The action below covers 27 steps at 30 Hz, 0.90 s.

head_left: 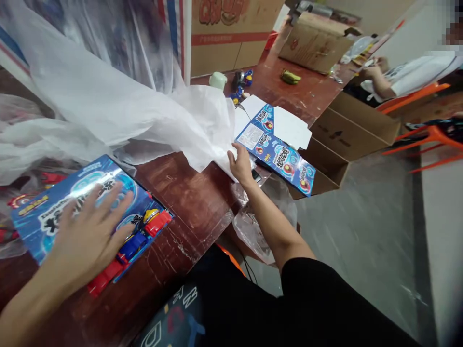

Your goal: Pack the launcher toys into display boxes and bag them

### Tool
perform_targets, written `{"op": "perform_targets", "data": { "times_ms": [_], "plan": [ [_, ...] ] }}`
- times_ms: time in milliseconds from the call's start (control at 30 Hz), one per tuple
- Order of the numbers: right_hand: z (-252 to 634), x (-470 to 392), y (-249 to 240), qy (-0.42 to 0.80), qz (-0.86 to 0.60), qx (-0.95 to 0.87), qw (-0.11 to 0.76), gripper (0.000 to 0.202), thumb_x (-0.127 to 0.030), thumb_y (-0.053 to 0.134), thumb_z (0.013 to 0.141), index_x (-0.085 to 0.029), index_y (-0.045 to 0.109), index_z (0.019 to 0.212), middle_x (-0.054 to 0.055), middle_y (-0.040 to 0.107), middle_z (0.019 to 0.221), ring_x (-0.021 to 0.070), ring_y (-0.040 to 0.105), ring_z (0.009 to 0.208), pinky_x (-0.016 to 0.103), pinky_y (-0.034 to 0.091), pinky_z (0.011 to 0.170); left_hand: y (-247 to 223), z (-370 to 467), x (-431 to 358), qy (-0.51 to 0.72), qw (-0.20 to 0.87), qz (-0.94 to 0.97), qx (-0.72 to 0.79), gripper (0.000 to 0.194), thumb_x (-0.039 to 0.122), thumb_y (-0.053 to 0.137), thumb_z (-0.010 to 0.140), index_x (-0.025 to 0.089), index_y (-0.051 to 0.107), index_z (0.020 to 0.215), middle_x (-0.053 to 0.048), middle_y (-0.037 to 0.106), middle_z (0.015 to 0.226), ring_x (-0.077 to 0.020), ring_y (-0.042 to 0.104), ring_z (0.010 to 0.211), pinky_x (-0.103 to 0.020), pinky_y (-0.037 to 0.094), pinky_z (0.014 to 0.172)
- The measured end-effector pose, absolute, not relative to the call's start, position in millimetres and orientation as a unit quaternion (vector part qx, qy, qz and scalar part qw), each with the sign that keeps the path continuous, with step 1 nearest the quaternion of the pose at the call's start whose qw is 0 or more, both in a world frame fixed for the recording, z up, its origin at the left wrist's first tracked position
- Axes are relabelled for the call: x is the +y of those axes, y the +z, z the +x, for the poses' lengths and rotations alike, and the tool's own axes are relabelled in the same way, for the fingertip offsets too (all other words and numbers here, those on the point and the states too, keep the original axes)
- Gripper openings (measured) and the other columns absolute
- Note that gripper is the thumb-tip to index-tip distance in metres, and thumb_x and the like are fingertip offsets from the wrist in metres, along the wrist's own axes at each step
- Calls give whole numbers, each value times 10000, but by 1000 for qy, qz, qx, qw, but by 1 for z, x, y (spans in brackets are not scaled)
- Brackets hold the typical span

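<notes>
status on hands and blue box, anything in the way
Left hand spread over blue box, contact unclear. Right hand at white sheeting, grip unclear. Toys along near edge; sheeting bunched beyond.

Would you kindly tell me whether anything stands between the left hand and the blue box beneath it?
Nothing visible does: the left hand lies spread over the printed top of the blue box.

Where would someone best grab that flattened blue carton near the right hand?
Pinch the blue carton by its lower-right end, probably from the right: it lies flat, and that end juts past the table edge, so both faces seem reachable.
</notes>
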State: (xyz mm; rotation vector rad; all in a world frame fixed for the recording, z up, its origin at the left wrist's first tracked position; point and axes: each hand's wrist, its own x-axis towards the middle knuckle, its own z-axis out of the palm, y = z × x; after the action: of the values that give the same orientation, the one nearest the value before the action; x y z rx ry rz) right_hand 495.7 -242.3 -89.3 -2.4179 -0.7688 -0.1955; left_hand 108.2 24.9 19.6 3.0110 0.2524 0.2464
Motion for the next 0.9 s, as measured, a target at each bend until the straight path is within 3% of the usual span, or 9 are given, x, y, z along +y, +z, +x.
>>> {"op": "perform_targets", "data": {
  "times_ms": [100,200,300,400,500,633,767,833,900],
  "plan": [
    [513,-268,-109,-14,-919,-304,252,544,-335,464,1035,-49,502,1496,258,461,1614,348,386,1517,539,265,1274,5,128,18,66,-8,996,58,723,479,358,1048,489,11,1681,-65,349,1716,-383,293,1592,-707,191,1242],
    [506,-279,-122,24,-913,-334,234,394,-341,517,1035,-141,658,1344,181,545,1576,324,441,1473,511,284,1258,2,128,14,64,-27,996,60,734,479,333,1049,469,-36,1683,-76,333,1721,-382,290,1595,-705,202,1243],
    [501,-273,-120,26,-917,-321,235,291,-311,498,1046,-160,736,1116,168,713,1329,300,566,1292,464,364,1176,2,123,17,70,-21,996,61,724,475,344,1052,489,-14,1680,-58,326,1724,-375,294,1595,-698,197,1252],
    [512,-265,-104,32,-922,-296,247,195,-337,662,953,-158,738,955,172,744,1140,306,622,1121,449,452,1038,1,120,27,52,7,996,70,678,466,350,1070,533,41,1670,-9,301,1734,-335,253,1617,-680,161,1274],
    [525,-265,-68,69,-906,-317,271,155,-321,752,868,-174,713,836,127,756,1025,259,658,975,394,503,928,14,118,39,15,111,989,97,558,453,273,1114,516,183,1661,40,282,1741,-279,205,1637,-632,90,1314],
    [506,-262,19,83,-847,-381,361,223,-430,653,949,-209,666,921,70,756,1006,215,674,920,396,536,900,58,124,27,66,254,958,117,661,626,249,1095,256,419,1616,-47,358,1713,-272,327,1593,-527,201,1337],
    [451,-248,116,59,-661,-469,583,292,-494,745,923,-253,590,864,67,738,990,215,701,928,398,543,859,72,141,-25,100,108,985,87,728,730,446,1018,295,451,1602,-77,370,1703,-363,331,1581,-697,179,1285],
    [423,-237,146,33,-610,-505,610,277,-457,745,936,-267,562,853,41,733,988,196,702,936,384,533,866,54,147,-49,70,39,994,72,637,641,515,1031,325,481,1585,-65,341,1714,-395,295,1591,-755,116,1263],
    [402,-223,159,14,-589,-535,606,275,-459,719,947,-278,539,845,-3,728,970,176,698,905,384,532,855,28,145,-62,42,11,996,79,508,470,427,1101,301,502,1574,-58,376,1696,-380,282,1598,-753,92,1263]
  ]
}}
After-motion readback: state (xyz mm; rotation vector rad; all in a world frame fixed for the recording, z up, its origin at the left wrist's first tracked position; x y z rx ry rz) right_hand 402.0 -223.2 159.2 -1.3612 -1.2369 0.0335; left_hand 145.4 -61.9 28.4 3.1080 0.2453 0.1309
